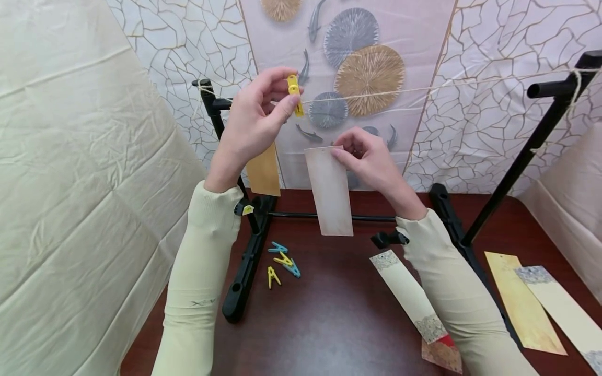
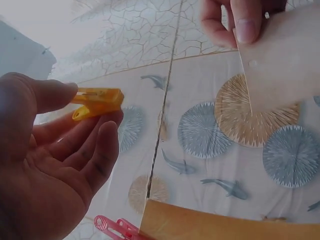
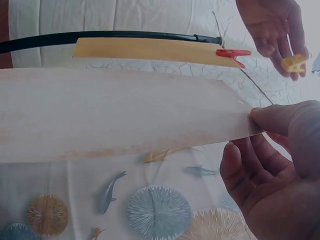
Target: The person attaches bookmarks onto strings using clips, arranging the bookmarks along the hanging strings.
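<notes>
Up near the stretched string (image 1: pixel 367 95), my left hand (image 1: pixel 256 117) pinches a yellow clothespin (image 1: pixel 293 94) between thumb and fingers. Lower and to the right, my right hand (image 1: pixel 369 159) grips the top corner of a pale paper strip (image 1: pixel 329 193), which hangs down below the string. A small hole shows near that strip's top edge in the left wrist view. Behind my left hand a tan strip (image 1: pixel 263 172) hangs from the string, held by a red-pink clothespin (image 2: pixel 117 227). In the head view that clothespin is hidden by my hand.
Several blue and yellow clothespins (image 1: pixel 282 259) lie on the dark table (image 1: pixel 329 313). Patterned strips (image 1: pixel 409 295) and a yellowish strip (image 1: pixel 524 303) lie at the right. Black stand posts (image 1: pixel 512 162) hold the string at both sides. A patterned cloth (image 1: pixel 282 57) hangs behind.
</notes>
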The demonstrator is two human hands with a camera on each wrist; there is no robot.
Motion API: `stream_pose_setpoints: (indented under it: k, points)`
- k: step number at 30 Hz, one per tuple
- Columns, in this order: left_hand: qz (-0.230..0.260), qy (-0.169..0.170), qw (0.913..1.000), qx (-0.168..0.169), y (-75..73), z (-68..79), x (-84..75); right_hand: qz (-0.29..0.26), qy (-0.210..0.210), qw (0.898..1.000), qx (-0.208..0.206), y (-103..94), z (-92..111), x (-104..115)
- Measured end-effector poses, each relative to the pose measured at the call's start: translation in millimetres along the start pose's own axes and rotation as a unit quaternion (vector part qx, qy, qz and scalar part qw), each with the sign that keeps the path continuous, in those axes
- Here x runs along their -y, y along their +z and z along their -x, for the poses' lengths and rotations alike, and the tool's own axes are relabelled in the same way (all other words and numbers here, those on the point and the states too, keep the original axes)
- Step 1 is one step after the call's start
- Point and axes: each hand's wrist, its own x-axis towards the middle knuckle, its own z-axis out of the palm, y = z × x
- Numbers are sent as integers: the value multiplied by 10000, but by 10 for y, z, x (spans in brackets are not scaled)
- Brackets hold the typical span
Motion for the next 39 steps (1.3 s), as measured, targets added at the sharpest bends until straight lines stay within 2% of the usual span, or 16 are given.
stream_pose_setpoints:
  k: [7,10,17,24,33,39]
  points:
    - [200,-400,9989,-111,-31,-154,-1,-121,-76,9998,106,68,-130,34]
    - [234,-415,9988,-129,-64,-190,-4,-159,-158,9996,146,120,-180,18]
    - [347,-416,9985,-66,-120,-240,34,-134,-78,9999,-60,148,-220,356]
    - [548,-681,9962,54,-139,-286,103,-458,14,9986,-264,234,-383,111]
    - [24,-1170,9928,250,-133,-326,107,-803,-22,9960,-402,307,-510,136]
    - [-315,-1243,9911,353,-147,-302,111,-1099,-78,9922,-587,344,-486,371]
